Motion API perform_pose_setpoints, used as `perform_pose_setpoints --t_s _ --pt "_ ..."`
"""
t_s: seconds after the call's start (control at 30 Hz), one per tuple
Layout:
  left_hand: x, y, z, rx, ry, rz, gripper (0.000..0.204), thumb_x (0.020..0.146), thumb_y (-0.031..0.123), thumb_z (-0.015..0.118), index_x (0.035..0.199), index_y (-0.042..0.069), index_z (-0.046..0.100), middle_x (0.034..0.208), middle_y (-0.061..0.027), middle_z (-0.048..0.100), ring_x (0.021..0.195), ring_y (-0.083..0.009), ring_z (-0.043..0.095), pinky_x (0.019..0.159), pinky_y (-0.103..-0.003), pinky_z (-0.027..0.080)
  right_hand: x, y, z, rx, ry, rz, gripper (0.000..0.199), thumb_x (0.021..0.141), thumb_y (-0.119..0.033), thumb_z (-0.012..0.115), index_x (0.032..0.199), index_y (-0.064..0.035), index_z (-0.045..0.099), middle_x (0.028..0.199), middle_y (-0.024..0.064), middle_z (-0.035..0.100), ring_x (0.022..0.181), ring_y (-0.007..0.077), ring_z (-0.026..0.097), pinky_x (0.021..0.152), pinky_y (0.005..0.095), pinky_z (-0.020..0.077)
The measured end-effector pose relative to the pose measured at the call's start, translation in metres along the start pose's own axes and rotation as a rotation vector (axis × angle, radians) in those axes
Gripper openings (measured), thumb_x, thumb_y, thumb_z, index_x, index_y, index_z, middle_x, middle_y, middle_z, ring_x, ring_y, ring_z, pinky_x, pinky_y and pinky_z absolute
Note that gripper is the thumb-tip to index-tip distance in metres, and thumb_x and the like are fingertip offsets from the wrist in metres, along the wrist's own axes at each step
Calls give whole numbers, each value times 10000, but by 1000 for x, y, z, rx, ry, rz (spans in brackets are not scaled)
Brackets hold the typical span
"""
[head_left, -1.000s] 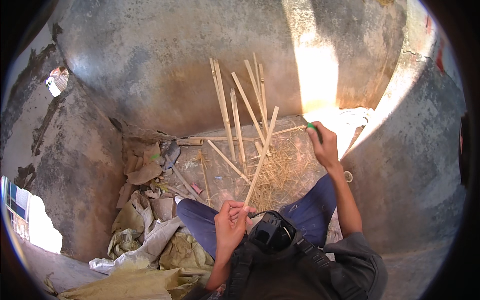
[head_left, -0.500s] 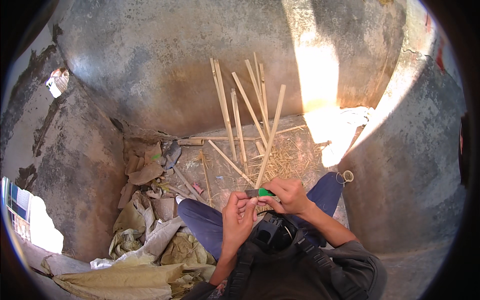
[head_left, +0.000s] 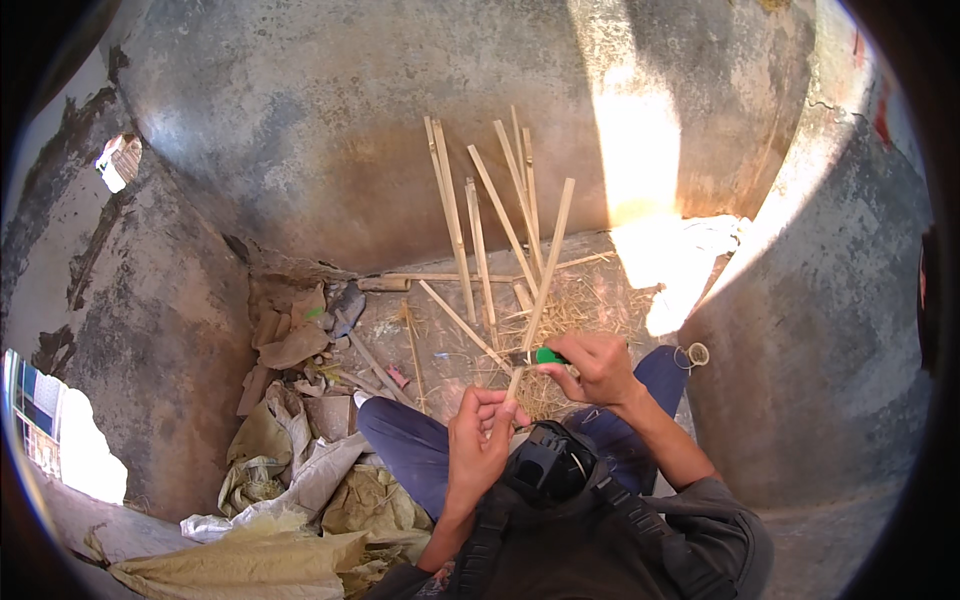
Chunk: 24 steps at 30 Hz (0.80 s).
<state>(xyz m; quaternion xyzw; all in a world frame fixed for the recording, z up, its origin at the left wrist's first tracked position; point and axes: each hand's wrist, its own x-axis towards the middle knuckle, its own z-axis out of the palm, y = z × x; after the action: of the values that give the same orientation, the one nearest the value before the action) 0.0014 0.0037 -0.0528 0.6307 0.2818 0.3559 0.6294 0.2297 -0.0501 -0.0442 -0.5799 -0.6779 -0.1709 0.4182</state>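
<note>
My left hand [head_left: 477, 438] is closed round the lower end of a long pale bamboo strip [head_left: 553, 255], which slants up and away from me toward the back wall. A knife with a green handle [head_left: 548, 356] is gripped in my right hand [head_left: 598, 370]. Its dark blade lies across the strip, a little beyond my left fingers. Whether the edge bites into the strip is too small to tell. Beside it, a shorter strip [head_left: 455, 317] runs off to the left, its near end close to the blade.
Several bamboo strips [head_left: 475, 245] lean on the concrete back wall [head_left: 350, 150]. Shavings [head_left: 590, 305] litter the floor beyond my knees. Crumpled sacks [head_left: 300, 490] and debris [head_left: 290, 345] lie at the left. A small ring-shaped roll [head_left: 697, 354] sits by my right knee.
My right hand and the knife have moved away from me along the strip, apart from my left hand. The strip's far end has shifted slightly down. My left hand stays nearly in place.
</note>
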Motion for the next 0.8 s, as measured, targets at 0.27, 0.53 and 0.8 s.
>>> perform_pose_setpoints --t_s 0.27,0.53,0.8 --pt "-12 -16 -6 -27 -43 -46 116 1096 56 626 1160 4 544 859 -85 734 633 -14 513 551 -189 397 39 71 -27 -75 114 146 260 1007 -307 767 1048 -51 751 896 79 784 722 231 779 585 338 562" --pt "-11 -18 -10 5 -22 -28 115 1105 65 614 1169 10 535 844 -82 714 596 -9 466 523 -192 364 61 81 -29 -84 124 76 258 1019 -308 753 1059 -53 753 886 64 777 693 218 763 576 329 550" --pt "-9 -18 -11 25 21 8 129 1106 87 627 1151 20 526 828 -69 701 599 -13 461 536 -196 364 71 82 -21 -41 130 76 284 1028 -320 740 1066 -39 745 869 76 767 681 224 753 582 335 553"
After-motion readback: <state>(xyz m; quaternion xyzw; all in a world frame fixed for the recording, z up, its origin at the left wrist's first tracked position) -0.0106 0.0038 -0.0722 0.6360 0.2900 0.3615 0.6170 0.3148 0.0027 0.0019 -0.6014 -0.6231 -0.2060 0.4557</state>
